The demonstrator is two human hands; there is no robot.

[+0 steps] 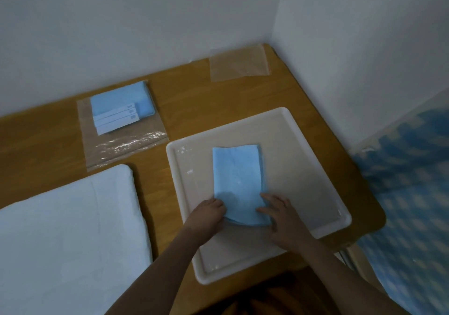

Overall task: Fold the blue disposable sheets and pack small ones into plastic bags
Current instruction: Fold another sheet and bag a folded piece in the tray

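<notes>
A folded blue disposable sheet [237,178] lies lengthwise on a white tray [315,169]. My left hand [209,214] grips the sheet's near left corner, fingers curled under its edge. My right hand [281,215] lies on the near right corner, fingers spread on the sheet. At the back left, a clear plastic bag [126,142] holds a folded blue sheet [121,96] with white strips on it. An empty plastic bag [239,64] lies flat at the back, near the wall corner.
The wooden table [189,96] stands in a corner between two white walls. A large white pad [68,237] covers the table's near left. A blue patterned cloth [413,193] hangs past the table's right edge.
</notes>
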